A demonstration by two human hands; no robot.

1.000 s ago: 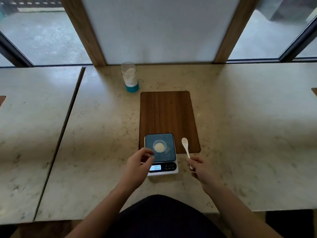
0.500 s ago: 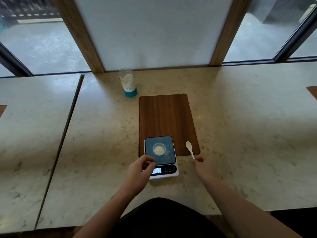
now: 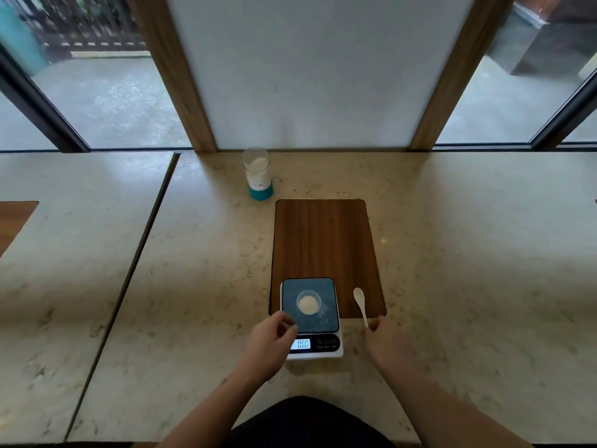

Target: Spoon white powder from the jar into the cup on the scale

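A small clear cup (image 3: 309, 302) with white powder in it stands on the dark platform of a white digital scale (image 3: 326, 349), whose display is lit. The clear jar (image 3: 257, 173), with a teal base and white powder inside, stands upright far back near the window wall. A white spoon (image 3: 360, 302) lies on the wooden board (image 3: 323, 240) just right of the scale, bowl pointing away. My right hand (image 3: 386, 339) pinches the end of its handle. My left hand (image 3: 269, 341) rests at the scale's front left corner, fingers curled with nothing in them.
The scale sits half on the board and half on the marble table (image 3: 193, 286). A seam (image 3: 135, 263) separates this table from another one on the left. The window wall and wooden posts rise right behind the jar.
My right hand has lowered the spoon from a raised, tilted pose down onto the board and shifted slightly right. My left hand has stayed by the scale.
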